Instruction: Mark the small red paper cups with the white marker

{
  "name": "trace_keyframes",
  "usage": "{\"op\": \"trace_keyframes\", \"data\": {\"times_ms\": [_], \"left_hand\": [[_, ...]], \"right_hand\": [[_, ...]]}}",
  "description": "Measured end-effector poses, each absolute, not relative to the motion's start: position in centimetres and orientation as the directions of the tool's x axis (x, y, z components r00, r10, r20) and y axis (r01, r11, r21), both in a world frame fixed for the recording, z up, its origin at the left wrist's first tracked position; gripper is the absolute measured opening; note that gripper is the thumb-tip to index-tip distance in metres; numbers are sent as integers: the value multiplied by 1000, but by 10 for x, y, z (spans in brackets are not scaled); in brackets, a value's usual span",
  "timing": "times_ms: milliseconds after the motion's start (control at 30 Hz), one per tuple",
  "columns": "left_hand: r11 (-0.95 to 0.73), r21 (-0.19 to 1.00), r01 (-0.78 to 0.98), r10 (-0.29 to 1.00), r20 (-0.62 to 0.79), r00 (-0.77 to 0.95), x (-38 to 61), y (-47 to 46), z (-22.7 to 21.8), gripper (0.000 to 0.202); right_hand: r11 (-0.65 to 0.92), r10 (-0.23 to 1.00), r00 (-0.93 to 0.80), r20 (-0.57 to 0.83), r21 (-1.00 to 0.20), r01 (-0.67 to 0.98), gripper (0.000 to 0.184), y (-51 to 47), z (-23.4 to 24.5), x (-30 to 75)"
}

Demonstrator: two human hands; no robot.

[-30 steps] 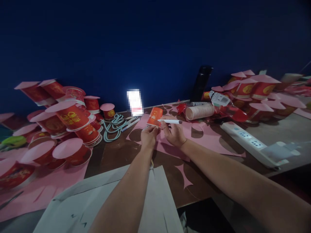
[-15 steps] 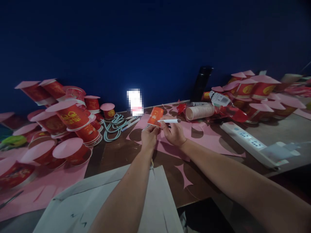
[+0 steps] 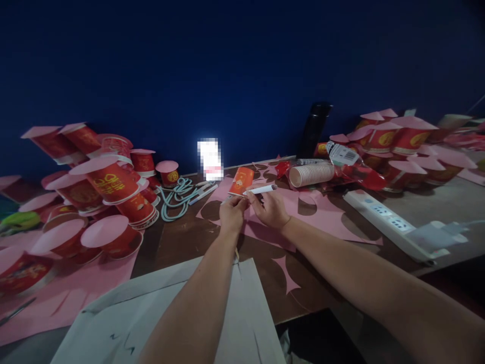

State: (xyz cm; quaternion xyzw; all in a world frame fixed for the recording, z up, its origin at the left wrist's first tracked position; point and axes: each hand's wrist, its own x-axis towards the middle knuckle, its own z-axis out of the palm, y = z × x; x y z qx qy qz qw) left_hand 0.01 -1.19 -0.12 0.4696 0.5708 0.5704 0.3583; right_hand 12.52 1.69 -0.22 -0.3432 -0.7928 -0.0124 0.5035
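My left hand [image 3: 232, 212] is closed, its fingertips pinching the lower rim of a small red paper cup [image 3: 242, 180] with gold print. The cup lies tilted, its printed side facing me. In my right hand [image 3: 272, 208] is a white marker pen [image 3: 262, 189], held nearly level between thumb and fingers. The pen's left end is right by the cup's lower edge, close to my left fingertips; whether it touches the cup I cannot tell. Beneath both hands spreads a pink paper sheet [image 3: 326, 222] with round holes cut out.
Red cups with pink paper discs [image 3: 109, 184] are piled at left, and more cups [image 3: 407, 136] at right. A cup stack [image 3: 312, 174], black flask [image 3: 316, 124], power strip [image 3: 390, 222], coiled cable [image 3: 178, 197], bright phone screen [image 3: 210, 159] and white board [image 3: 170, 313] surround my hands.
My right hand has shifted the marker pen slightly down and left, and its far end now tilts up a little. The cup and my left hand are almost unmoved.
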Motion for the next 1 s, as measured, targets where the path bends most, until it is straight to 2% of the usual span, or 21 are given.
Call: {"op": "trace_keyframes", "data": {"times_ms": [167, 733, 1000], "left_hand": [[-80, 986, 146, 944, 122, -306, 0, -10, -5, 21], [-92, 985, 147, 945, 133, -300, 0, -14, 1, 19], [-105, 973, 204, 944, 162, -289, -1, -13, -1, 21]], "right_hand": [[740, 528, -208, 824, -326, 589, 23, 18, -2, 125], [779, 500, -233, 834, -316, 541, 18, 17, -1, 124], [771, 517, -233, 824, -330, 544, 19, 16, 0, 124]]}}
